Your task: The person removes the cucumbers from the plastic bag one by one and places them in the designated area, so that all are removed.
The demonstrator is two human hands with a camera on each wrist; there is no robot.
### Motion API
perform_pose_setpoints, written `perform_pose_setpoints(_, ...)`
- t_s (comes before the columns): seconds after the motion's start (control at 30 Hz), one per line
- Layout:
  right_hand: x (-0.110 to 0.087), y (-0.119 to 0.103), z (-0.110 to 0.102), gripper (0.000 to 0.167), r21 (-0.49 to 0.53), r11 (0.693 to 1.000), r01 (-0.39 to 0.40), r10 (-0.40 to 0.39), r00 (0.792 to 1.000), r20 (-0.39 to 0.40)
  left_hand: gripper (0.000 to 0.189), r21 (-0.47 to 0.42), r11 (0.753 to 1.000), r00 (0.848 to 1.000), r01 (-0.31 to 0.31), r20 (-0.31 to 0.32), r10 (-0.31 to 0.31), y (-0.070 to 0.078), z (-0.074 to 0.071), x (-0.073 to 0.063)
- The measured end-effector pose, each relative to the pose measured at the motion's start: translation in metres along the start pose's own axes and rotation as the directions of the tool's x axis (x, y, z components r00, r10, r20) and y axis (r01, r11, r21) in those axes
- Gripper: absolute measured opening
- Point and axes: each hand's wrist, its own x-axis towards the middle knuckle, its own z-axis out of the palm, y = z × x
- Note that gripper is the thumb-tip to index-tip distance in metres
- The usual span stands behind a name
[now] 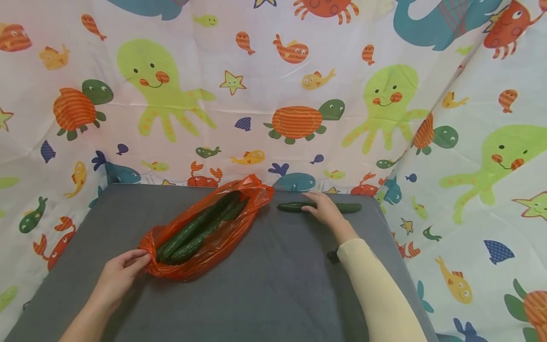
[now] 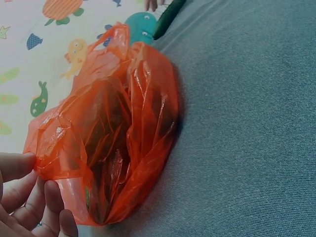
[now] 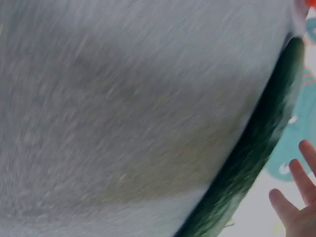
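Note:
An orange-red plastic bag (image 1: 231, 237) lies slantwise on the left half of the table, with cucumbers (image 1: 202, 230) showing through its opening. At the bag's near left end, my left hand (image 1: 121, 273) pinches the thin plastic between thumb and fingers; the left wrist view shows the crumpled edge held there. A single cucumber (image 1: 348, 207) lies crosswise near the table's back edge, right of the bag. Above its middle is my right hand (image 1: 323, 209), which hides part of it. In the right wrist view the right hand's fingers (image 3: 302, 185) are spread beside the long cucumber (image 3: 247, 158).
The grey cloth-covered table (image 1: 265, 285) ends at the back against a white curtain (image 1: 256, 109) printed with sea animals, which also hangs along both sides. A small black object (image 1: 333, 257) shows beside the right sleeve (image 1: 372, 285).

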Motion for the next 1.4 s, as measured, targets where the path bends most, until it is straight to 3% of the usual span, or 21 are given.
perform_pose_setpoints(0.17, 0.003, -0.022, -0.001, 0.059, 0.072, 0.997, 0.013, -0.012, 1.000, -0.013, 0.062, -0.001, 1.000, 1.000, -0.026, -0.004, 0.026, -0.001, 0.000, -0.001)
perform_pose_setpoints(0.47, 0.005, -0.052, 0.001, 0.056, 0.275, 0.958, 0.081, -0.035, 0.985, -0.168, 0.058, -0.026, 1.000, 1.000, -0.012, -0.007, 0.012, 0.000, 0.002, -0.002)
perform_pose_setpoints(0.73, 0.013, -0.086, 0.005, 0.050, 0.279, 0.952, 0.126, -0.070, 0.977, -0.203, 0.058, -0.007, 0.999, 0.999, -0.049, -0.018, 0.049, -0.001, 0.004, 0.000)
perform_pose_setpoints(1.2, 0.009, -0.128, 0.016, 0.050, 0.303, 0.935, 0.181, -0.109, 0.965, -0.239, 0.061, -0.008, 0.999, 0.999, -0.035, -0.010, 0.035, 0.000, 0.005, 0.001)
perform_pose_setpoints(1.4, 0.009, -0.151, 0.023, 0.049, 0.336, 0.910, 0.244, -0.161, 0.953, -0.256, 0.060, -0.013, 0.999, 0.999, -0.034, -0.010, 0.034, -0.002, 0.004, 0.001)
